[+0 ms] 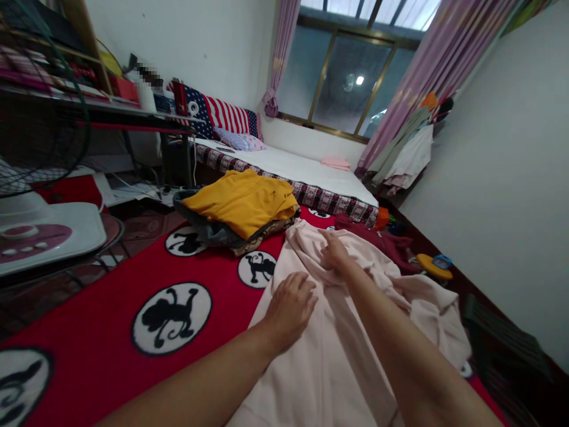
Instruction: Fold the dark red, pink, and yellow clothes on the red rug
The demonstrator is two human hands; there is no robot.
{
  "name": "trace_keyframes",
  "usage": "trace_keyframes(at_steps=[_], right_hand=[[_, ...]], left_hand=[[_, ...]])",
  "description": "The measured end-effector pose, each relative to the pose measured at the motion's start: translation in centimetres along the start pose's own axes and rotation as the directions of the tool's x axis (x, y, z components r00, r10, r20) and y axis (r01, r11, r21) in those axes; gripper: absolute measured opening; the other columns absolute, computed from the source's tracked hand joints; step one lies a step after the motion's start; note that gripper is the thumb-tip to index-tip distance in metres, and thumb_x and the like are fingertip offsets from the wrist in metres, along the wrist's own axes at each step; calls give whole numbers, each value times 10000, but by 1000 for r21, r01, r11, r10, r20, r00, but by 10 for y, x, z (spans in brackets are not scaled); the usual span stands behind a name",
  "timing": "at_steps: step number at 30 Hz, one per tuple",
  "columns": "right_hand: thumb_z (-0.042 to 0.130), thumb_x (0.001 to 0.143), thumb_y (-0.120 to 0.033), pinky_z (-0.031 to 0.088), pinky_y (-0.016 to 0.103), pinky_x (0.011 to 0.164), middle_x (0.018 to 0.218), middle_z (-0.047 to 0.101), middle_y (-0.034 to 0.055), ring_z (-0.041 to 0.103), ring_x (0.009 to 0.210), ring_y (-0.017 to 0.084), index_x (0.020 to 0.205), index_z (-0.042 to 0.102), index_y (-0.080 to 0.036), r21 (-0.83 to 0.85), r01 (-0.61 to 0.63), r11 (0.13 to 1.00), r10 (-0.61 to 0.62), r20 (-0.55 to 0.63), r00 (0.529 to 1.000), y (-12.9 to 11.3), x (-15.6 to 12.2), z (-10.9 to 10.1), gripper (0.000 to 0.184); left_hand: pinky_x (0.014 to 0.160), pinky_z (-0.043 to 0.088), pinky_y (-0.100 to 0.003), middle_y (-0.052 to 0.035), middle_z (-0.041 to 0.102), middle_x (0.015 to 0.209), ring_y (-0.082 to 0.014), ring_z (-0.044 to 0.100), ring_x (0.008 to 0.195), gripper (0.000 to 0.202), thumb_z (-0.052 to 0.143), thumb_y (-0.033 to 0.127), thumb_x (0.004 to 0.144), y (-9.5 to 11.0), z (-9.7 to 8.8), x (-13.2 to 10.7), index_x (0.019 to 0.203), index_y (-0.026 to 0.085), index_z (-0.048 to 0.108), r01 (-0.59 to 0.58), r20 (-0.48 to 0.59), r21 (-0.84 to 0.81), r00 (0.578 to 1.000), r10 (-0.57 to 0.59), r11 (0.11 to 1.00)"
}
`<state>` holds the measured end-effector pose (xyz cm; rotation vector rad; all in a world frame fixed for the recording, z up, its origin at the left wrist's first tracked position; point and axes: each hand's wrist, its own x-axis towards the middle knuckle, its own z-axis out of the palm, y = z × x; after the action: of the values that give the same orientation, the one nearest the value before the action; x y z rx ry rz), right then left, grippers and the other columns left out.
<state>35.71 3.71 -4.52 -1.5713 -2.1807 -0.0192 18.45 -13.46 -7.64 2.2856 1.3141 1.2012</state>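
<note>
A red fleecy blanket (111, 296) with round black-and-white monkey patches covers the floor. A soft pale pink cloth (329, 356) lies rumpled along its right edge. A folded mustard garment (244, 198) tops a pile at its far edge. The left hand (288, 303) rests open and flat on the cloth. The right hand (335, 252) is closed, pinching a fold of it.

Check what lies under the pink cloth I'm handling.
The pink cloth lies on the red monkey-print blanket, which shows along its left edge. A dark red garment lies at its far edge. Anything else beneath is covered.
</note>
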Motion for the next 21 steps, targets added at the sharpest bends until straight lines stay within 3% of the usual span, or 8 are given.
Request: trace_keyframes(at_steps=[3,6,8,10,12,16,18,21], right_hand=[[656,724,-188,471,270,784,1104,675,84,636,919,201,1261,597,-206,-110,-27,994,41,125,991,5,7,3,540],[679,724,-298,431,253,667,867,710,71,635,770,197,969,721,-174,-214,-47,976,93,212,973,5,9,-12,277],[651,735,-325,415,262,635,794,704,82,632,738,208,836,728,-155,-253,-82,964,127,165,978,9,12,-29,212],[591,773,-326,422,276,643,845,709,103,642,783,227,866,730,-159,-327,-199,924,212,5,977,18,16,-47,236],[565,794,-303,446,298,676,927,705,129,651,862,255,934,729,-166,-399,-342,851,315,-132,940,30,18,-60,256],[586,791,-214,490,378,742,1071,642,224,651,966,332,1023,712,-99,-508,-432,745,467,-66,882,36,20,-61,288],[531,811,-150,498,392,760,1156,595,238,655,972,325,1101,681,-98,-486,-415,769,429,-89,899,26,27,-53,330],[454,823,-86,491,368,832,1175,604,171,646,1001,268,1120,667,-165,-318,-280,906,243,-152,958,2,50,-34,374]], left_hand=[[1018,428,-425,-86,558,1213,-233,498,1162,187,512,204,914,0,0,0,1078,189,600,-3,13,8,1000,3,1000],[1036,410,-437,-90,545,1249,-240,486,1186,208,522,219,912,2,-2,-1,1106,193,592,2,0,25,1000,-2,1000],[1080,368,-455,-92,520,1305,-246,452,1239,244,531,238,913,4,-3,-2,1149,202,577,-2,-29,40,1000,3,999],[1131,302,-474,-87,487,1365,-249,401,1300,285,536,257,914,7,-4,-2,1195,213,557,-16,-64,53,998,19,998],[1158,256,-485,-84,475,1387,-248,374,1329,298,532,266,918,8,-4,-3,1211,218,550,-29,-78,56,996,33,998],[1151,273,-478,-96,503,1353,-250,408,1303,265,536,272,914,8,0,-3,1166,205,586,-24,-39,43,999,26,999],[1147,285,-464,-97,511,1342,-245,420,1290,250,538,281,915,7,1,-3,1144,199,599,-35,-20,36,999,35,999],[1145,293,-448,-93,522,1325,-237,428,1275,228,536,282,917,7,2,-3,1114,193,608,-54,-12,30,998,54,998]])
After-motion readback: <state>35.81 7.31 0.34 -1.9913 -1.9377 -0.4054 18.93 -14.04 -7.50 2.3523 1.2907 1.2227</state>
